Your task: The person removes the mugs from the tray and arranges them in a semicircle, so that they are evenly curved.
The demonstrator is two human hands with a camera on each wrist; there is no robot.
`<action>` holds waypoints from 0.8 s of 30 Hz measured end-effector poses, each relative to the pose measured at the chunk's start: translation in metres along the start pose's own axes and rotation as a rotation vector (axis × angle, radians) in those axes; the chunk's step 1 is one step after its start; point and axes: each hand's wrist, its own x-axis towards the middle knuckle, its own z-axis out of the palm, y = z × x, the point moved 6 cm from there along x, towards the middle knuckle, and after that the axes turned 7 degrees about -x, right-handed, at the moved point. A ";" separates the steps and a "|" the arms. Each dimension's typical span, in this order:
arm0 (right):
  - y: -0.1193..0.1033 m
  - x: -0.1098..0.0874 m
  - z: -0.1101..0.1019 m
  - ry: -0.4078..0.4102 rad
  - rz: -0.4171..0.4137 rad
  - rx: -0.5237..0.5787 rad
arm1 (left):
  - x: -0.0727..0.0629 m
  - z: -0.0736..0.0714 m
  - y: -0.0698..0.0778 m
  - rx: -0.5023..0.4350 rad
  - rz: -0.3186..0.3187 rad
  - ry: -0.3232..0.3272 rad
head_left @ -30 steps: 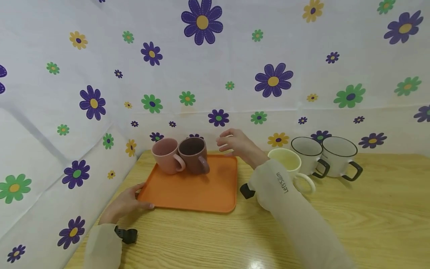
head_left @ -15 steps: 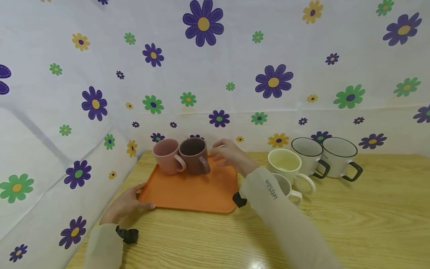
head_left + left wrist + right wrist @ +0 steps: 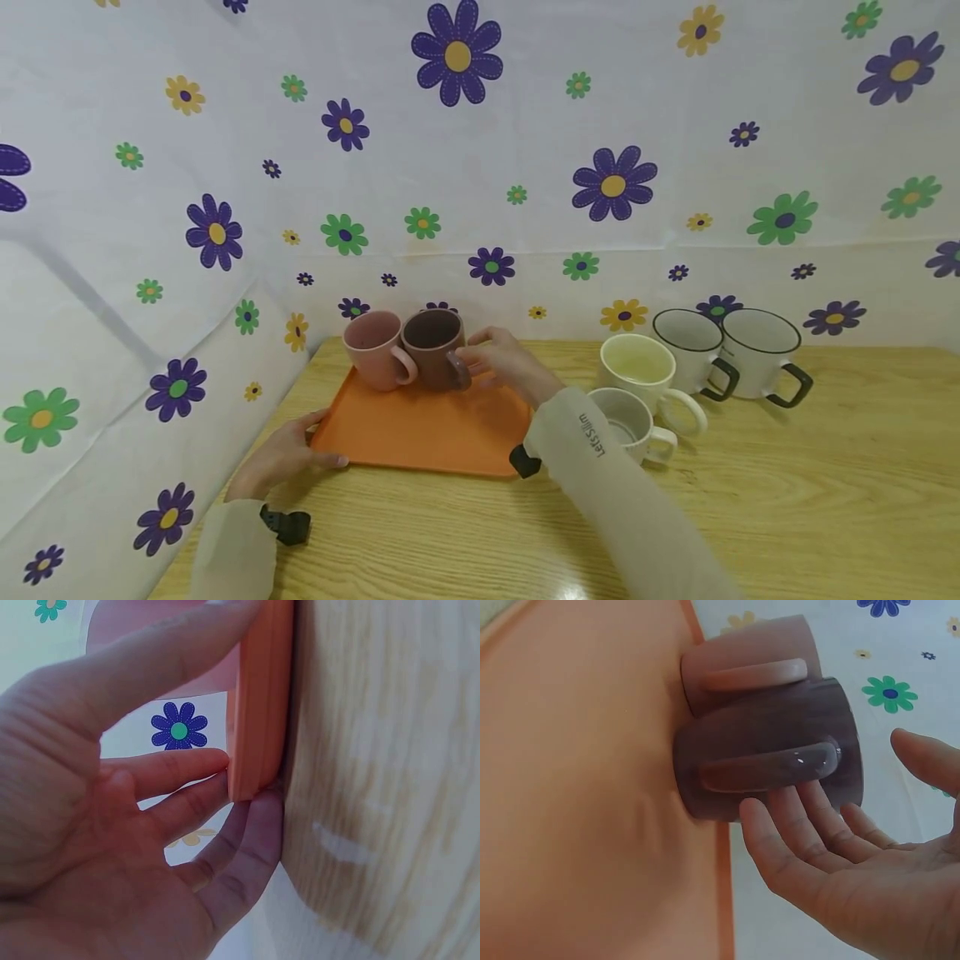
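An orange tray (image 3: 420, 437) lies on the wooden table. My left hand (image 3: 283, 454) holds its near left corner; in the left wrist view the thumb (image 3: 172, 652) reaches over the rim and fingertips meet the edge. A pink mug (image 3: 375, 354) and a brown mug (image 3: 429, 350) stand upright side by side at the tray's back left. Beside the brown mug is my right hand (image 3: 512, 365), fingers extended and spread. In the right wrist view those fingertips (image 3: 754, 814) are at the brown mug's handle (image 3: 769, 769), the thumb apart; contact cannot be told for sure.
Right of the tray stand a pale yellow mug (image 3: 636, 367), a white mug (image 3: 628, 419) partly behind the right sleeve, and two black-rimmed white mugs (image 3: 686, 342) with black handles. A flowered cloth (image 3: 510, 158) hangs behind and at the left.
My right hand has come down and to the left, closer to the brown mug's handle. The white mug near the sleeve has come into sight. My left hand stays at the tray corner.
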 end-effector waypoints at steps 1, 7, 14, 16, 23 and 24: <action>0.001 0.000 0.002 0.003 0.001 0.014 | 0.000 0.000 0.000 0.001 0.000 0.001; 0.004 0.005 0.011 0.021 -0.001 0.115 | 0.001 0.000 0.000 0.003 0.003 0.006; 0.004 0.005 0.015 0.062 -0.076 0.063 | 0.003 0.002 -0.003 0.006 0.010 0.010; 0.004 0.006 0.015 0.070 -0.109 0.018 | 0.003 0.001 -0.002 0.008 0.008 0.008; 0.006 0.007 0.012 0.188 -0.138 -0.127 | 0.002 0.000 -0.002 -0.001 0.006 0.011; 0.006 0.007 0.011 0.210 -0.140 -0.140 | 0.001 0.000 -0.001 -0.005 0.007 0.010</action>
